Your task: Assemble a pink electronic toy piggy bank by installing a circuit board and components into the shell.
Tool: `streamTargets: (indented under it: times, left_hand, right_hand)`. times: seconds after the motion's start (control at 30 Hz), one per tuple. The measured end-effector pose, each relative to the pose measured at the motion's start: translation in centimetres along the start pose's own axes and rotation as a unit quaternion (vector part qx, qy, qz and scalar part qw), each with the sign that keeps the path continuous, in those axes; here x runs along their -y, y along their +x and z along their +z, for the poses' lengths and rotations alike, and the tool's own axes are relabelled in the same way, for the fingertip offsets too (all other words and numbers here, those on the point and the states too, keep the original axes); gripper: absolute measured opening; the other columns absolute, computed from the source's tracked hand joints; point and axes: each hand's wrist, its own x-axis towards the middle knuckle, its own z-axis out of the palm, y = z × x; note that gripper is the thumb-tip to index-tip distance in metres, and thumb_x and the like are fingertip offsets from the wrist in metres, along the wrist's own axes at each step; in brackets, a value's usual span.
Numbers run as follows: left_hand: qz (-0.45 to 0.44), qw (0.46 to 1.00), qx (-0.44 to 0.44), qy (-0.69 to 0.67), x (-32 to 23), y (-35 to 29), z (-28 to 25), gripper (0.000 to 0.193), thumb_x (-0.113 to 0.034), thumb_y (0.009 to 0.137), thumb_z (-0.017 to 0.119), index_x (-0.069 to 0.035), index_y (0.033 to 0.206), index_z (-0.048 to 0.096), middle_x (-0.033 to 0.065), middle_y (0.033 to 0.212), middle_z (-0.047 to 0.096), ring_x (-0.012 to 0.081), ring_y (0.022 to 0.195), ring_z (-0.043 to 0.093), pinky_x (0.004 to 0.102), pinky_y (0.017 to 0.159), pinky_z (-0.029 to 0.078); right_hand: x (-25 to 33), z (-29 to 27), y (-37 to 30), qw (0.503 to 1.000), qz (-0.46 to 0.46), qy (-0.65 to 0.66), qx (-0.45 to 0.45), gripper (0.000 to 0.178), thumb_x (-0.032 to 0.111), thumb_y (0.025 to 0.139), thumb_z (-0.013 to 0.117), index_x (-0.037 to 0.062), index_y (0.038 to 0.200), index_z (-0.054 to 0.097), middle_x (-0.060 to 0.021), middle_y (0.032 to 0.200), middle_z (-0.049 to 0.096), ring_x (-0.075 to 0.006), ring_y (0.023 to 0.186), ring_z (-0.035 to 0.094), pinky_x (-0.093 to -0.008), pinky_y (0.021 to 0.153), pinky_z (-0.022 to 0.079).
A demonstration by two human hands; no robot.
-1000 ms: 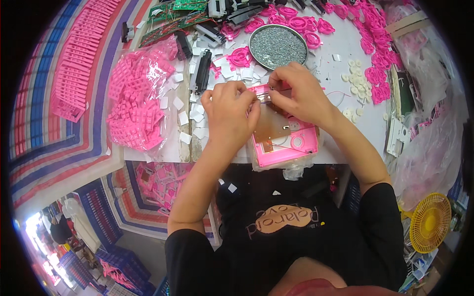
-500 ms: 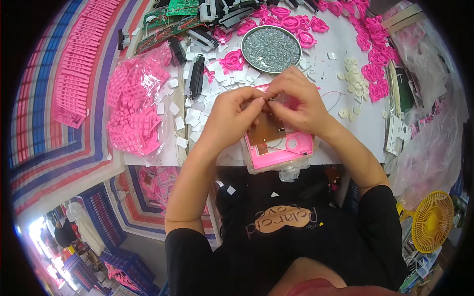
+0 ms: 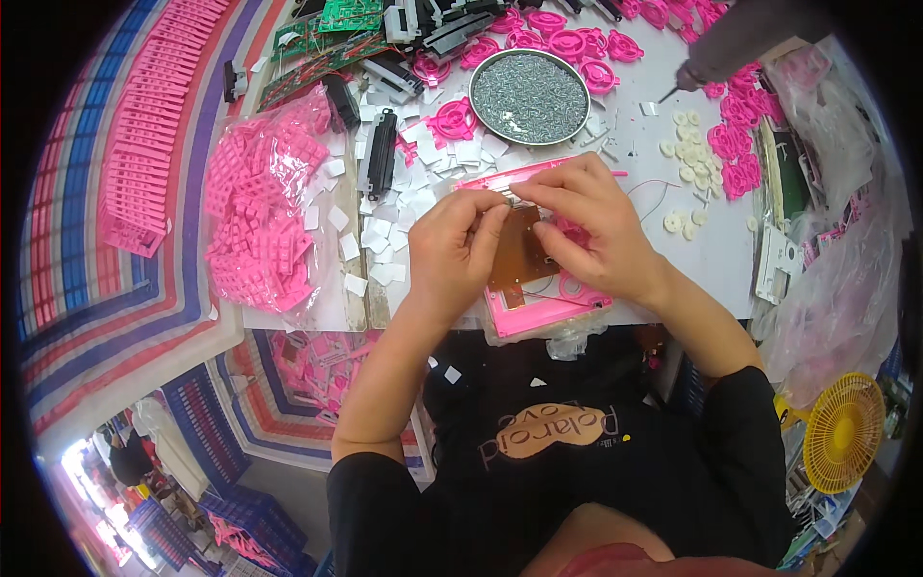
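Observation:
A pink plastic housing [image 3: 524, 323] lies in front of me at the table's near edge, a brown circuit board [image 3: 516, 252] resting in it with thin wires beside it. At the board's far edge, the thumb and index finger of my left hand [image 3: 450, 245] are pinched together; what they hold, if anything, is too small to make out. My right hand [image 3: 604, 231] lies over the housing's right side. Its index finger reaches toward the left fingertips, while its thumb stays apart from it, over the board.
A round dish of screws [image 3: 531, 96] stands beyond my hands. A dark powered screwdriver [image 3: 750, 43] hangs at the upper right, above white round parts [image 3: 694, 159] and pink parts [image 3: 735, 144]. Left lie a black part [image 3: 381, 154], white pieces [image 3: 370, 231] and a bag of pink keypads [image 3: 264, 207].
My hands have come slightly nearer to me, and the right thumb and index finger have parted from the pinch. The screwdriver has come into view at the upper right.

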Motion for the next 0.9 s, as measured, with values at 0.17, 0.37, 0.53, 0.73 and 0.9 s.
streamTargets:
  times: [0.17,0.37,0.53,0.73,0.9]
  left_hand:
    - [0.095,0.995,0.012,0.007,-0.2,-0.3,-0.3,0.007,-0.003,0.088,0.071,-0.003,0.094,0.068,0.0108,0.086,0.070,0.0258,0.073,0.069,0.0329,0.065,0.053]
    - [0.064,0.998,0.005,0.019,-0.4,-0.6,-0.1,0.007,-0.003,0.088,0.070,-0.003,0.095,0.067,0.0117,0.087,0.070,0.0264,0.074,0.069,0.0327,0.065,0.053]
    - [0.067,0.997,0.018,0.033,-0.4,-0.5,0.2,0.009,-0.002,0.086,0.071,-0.003,0.095,0.067,0.0126,0.087,0.069,0.0285,0.075,0.069,0.0337,0.065,0.054]
    - [0.138,0.989,0.041,0.039,-0.2,-0.4,0.1,0.012,0.000,0.085,0.071,-0.003,0.095,0.066,0.0127,0.089,0.070,0.0306,0.077,0.069,0.0360,0.066,0.055]
    - [0.076,0.995,-0.017,0.059,0.4,-0.7,0.2,0.009,-0.002,0.088,0.069,-0.002,0.096,0.066,0.0120,0.083,0.067,0.0260,0.066,0.064,0.0327,0.061,0.051]
  right_hand:
    - [-0.4,-0.5,0.5,0.999,-0.027,-0.019,0.037,0.043,0.006,0.077,0.068,0.0069,0.120,0.069,-0.0088,0.111,0.066,-0.0306,0.101,0.055,-0.0404,0.090,0.046]
    - [0.3,-1.6,-0.8,1.000,0.014,0.004,0.013,0.046,0.008,0.076,0.069,0.0067,0.123,0.068,-0.0106,0.108,0.065,-0.0313,0.101,0.055,-0.0408,0.090,0.046]
    - [0.5,-1.1,-1.1,1.000,0.005,0.008,0.015,0.046,0.009,0.075,0.070,0.0046,0.121,0.067,-0.0113,0.107,0.065,-0.0321,0.102,0.055,-0.0418,0.089,0.047]
    - [0.0,-0.7,-0.5,0.998,-0.019,-0.017,0.061,0.043,0.011,0.074,0.071,0.0031,0.116,0.068,-0.0110,0.104,0.065,-0.0310,0.095,0.054,-0.0410,0.085,0.047]
    - [0.4,-2.2,-1.2,0.997,0.000,0.059,0.052,0.024,0.010,0.078,0.069,0.0067,0.102,0.072,-0.0074,0.088,0.066,-0.0267,0.086,0.055,-0.0371,0.081,0.047]
